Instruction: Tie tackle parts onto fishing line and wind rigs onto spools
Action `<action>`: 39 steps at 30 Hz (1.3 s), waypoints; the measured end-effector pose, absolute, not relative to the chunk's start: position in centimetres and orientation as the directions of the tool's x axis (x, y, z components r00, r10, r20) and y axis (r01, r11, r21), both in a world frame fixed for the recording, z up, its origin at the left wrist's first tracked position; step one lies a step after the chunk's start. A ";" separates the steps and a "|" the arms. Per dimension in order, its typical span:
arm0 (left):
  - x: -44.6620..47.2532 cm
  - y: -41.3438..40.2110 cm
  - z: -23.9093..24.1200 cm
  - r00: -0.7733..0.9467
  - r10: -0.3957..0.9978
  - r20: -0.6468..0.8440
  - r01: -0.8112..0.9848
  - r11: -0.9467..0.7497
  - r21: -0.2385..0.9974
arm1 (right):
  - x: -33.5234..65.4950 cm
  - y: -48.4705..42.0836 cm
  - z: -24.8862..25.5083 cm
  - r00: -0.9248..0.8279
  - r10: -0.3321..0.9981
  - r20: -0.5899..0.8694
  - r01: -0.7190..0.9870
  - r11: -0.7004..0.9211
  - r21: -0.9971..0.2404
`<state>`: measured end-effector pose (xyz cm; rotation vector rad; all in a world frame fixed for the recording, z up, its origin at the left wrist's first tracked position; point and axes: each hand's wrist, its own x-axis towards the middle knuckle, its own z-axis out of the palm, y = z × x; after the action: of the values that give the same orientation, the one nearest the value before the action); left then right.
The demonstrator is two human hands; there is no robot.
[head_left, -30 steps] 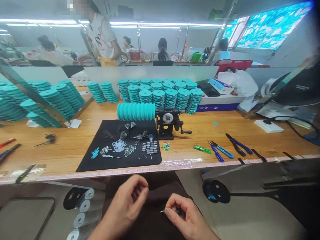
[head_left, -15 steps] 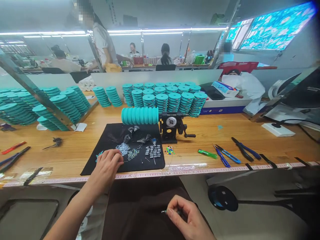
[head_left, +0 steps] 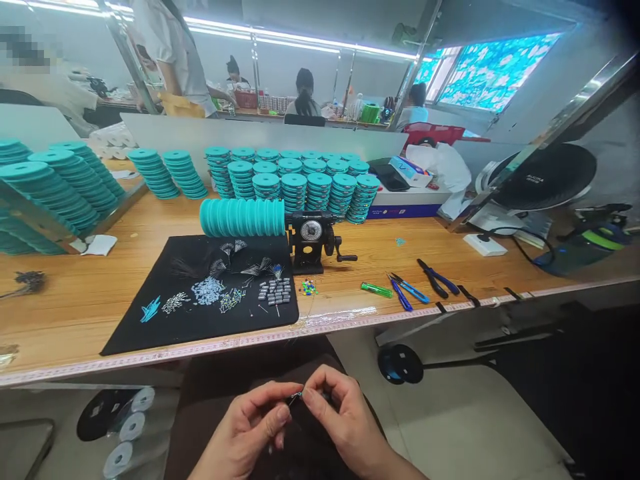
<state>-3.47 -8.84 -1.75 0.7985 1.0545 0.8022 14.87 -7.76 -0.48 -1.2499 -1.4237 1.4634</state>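
Note:
Over the dark cloth on my lap, my left hand (head_left: 250, 423) and my right hand (head_left: 340, 413) come together at the fingertips. Between the right thumb and forefinger is a small shiny metal fitting (head_left: 296, 395), too small to name surely. My left forefinger reaches to it; that hand's fingers are pinched on something tiny I cannot make out. On the black mat (head_left: 190, 333) lie turquoise sleeves (head_left: 150, 309), small silvery parts (head_left: 175, 303), grey-blue beads (head_left: 207, 291), greenish metal bits (head_left: 233, 300) and grey cylinders (head_left: 275, 292).
Behind the mat stands a black hand-crank winder (head_left: 311, 250) carrying turquoise spools (head_left: 243, 217). More spools (head_left: 267, 187) are stacked behind. To the right lie coloured beads (head_left: 309, 287), a green tube (head_left: 377, 290), blue snips (head_left: 413, 290) and pliers (head_left: 440, 280). Other people are across the room.
My left hand has left the mat and come down to meet my right hand over my lap. The view has turned right; the turquoise sleeves and silvery parts are now uncovered.

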 end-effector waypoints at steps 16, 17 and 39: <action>-3.6 -9.0 -2.2 0.306 0.851 -0.427 -0.200 0.496 0.845 | 15.1 -7.8 -0.7 -0.261 0.954 -0.150 0.079 -0.134 -0.988; -3.6 -9.0 -2.2 0.308 0.849 -0.429 -0.209 0.501 0.840 | 15.1 -7.8 -0.7 -0.260 0.954 -0.152 0.076 -0.137 -0.988; -0.6 -9.3 -1.9 0.279 0.839 -0.467 -0.599 0.532 0.599 | 15.0 -8.3 0.1 -0.335 0.941 -0.050 0.411 0.098 -0.906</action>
<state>-0.59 -9.26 -1.91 0.3343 0.8367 0.9885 15.04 -8.30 0.06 -1.3231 -1.8124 1.2045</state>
